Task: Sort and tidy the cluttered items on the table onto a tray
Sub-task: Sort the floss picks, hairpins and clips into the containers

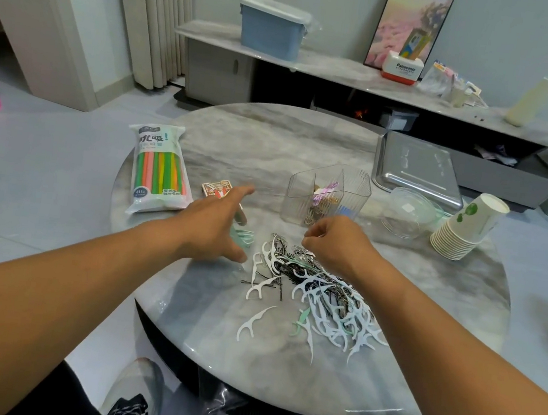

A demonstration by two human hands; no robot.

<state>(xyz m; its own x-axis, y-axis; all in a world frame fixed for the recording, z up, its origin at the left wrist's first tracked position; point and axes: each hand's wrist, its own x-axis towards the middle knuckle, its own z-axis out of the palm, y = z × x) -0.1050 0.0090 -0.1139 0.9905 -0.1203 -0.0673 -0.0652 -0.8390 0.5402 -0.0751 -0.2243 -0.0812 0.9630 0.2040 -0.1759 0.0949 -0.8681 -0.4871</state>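
Forked plastic floss picks (319, 302) heap on marble; left hand (218, 224) splayed, right hand (337, 242) fingers pinched, contents unclear.

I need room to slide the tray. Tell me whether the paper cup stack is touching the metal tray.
Apart. The head view shows the paper cup stack lying tilted to the right of the metal tray, with bare tabletop between them.
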